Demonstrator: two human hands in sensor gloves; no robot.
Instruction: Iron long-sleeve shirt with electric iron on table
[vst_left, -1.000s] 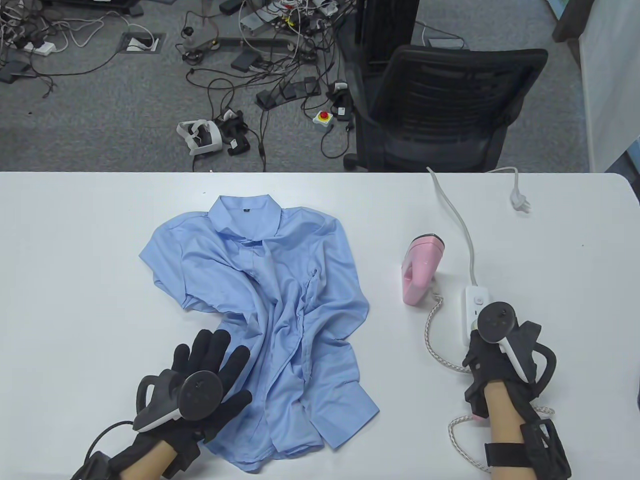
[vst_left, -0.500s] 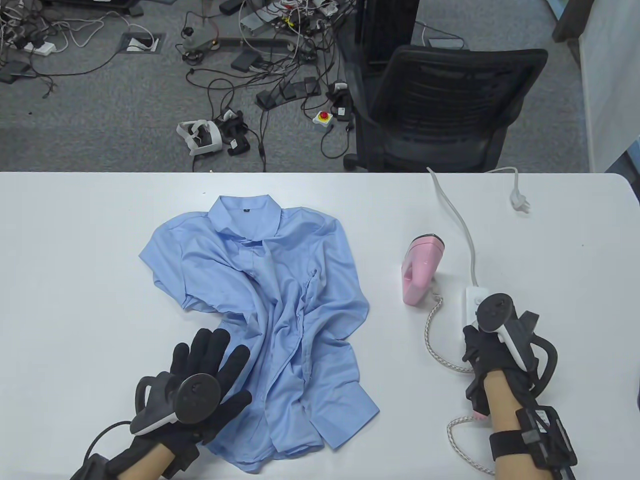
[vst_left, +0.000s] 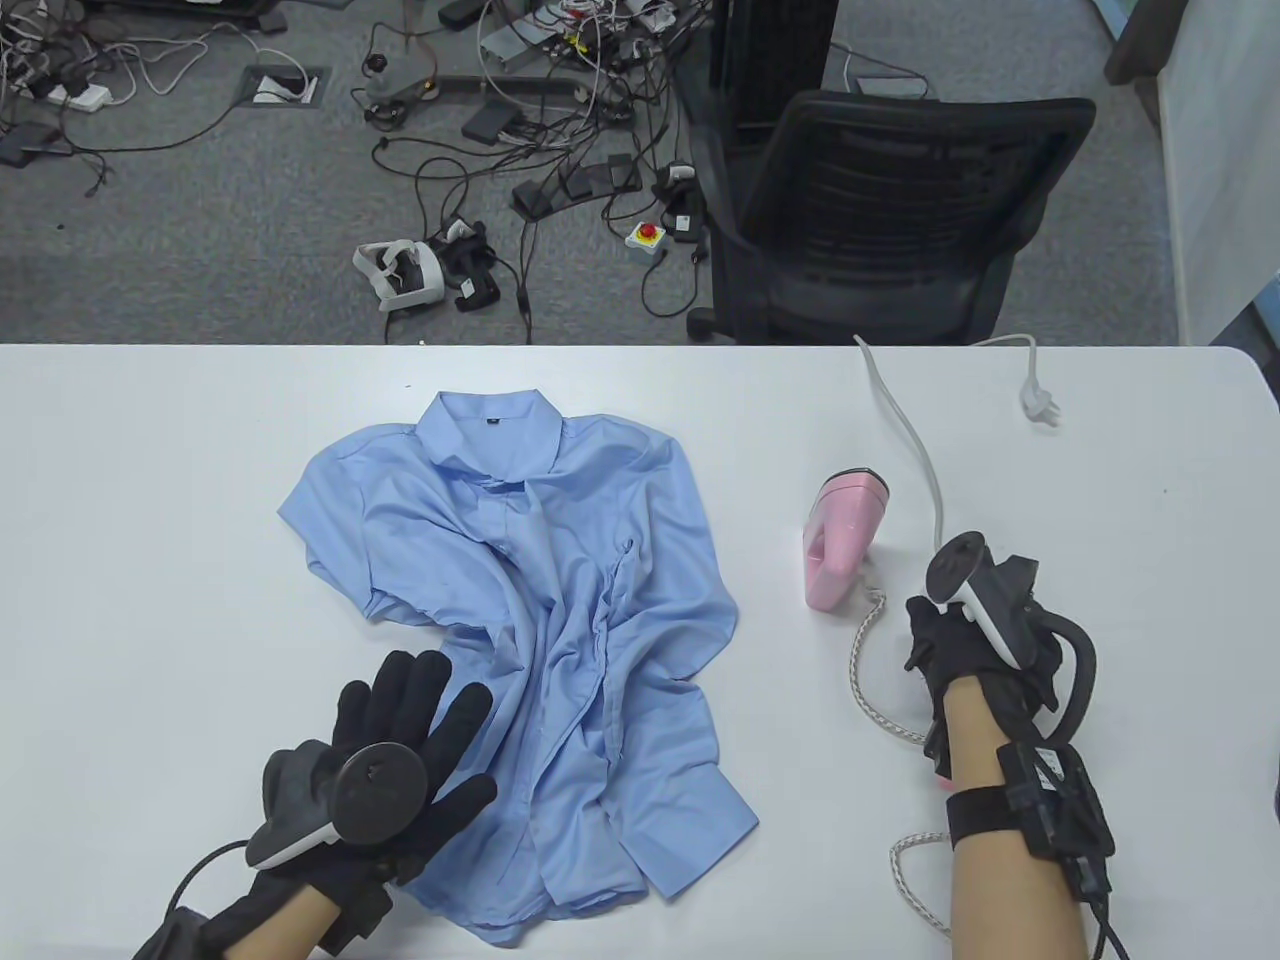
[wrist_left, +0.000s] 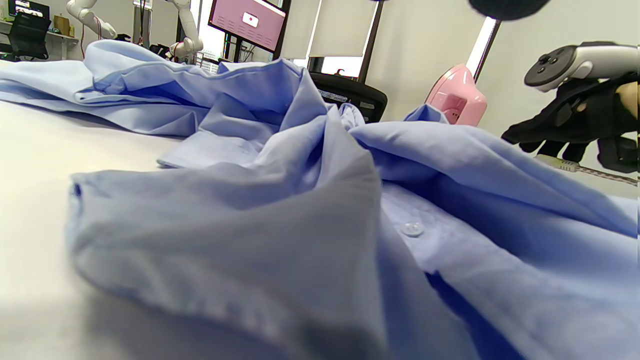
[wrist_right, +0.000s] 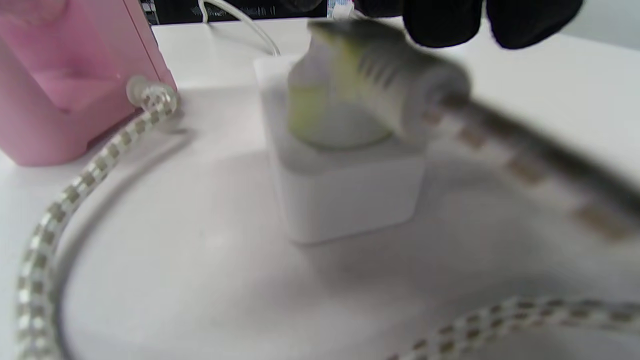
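Shirt crumpled on the tabletop, iron standing apart, plug at the power strip

Shirt, thin blue cotton, lay rumpled with its collar on the far side from the left hand, whose grip was spread wide and flat, holding nothing, at the hem's near-left edge. It looked light, limp and prone to bunching, best taken by the hem corners, shoulder seams or cuffs and tugged flat. The pink iron stood on its heel just left of the right hand; judged rigid and fairly heavy, it should be taken by its handle, away from the soleplate. The right grip hovered over the plug seated in the white power strip; whether the fingers pinched it I could not tell, since the view was blurred. The braided cord looped beside that wrist and might snag.
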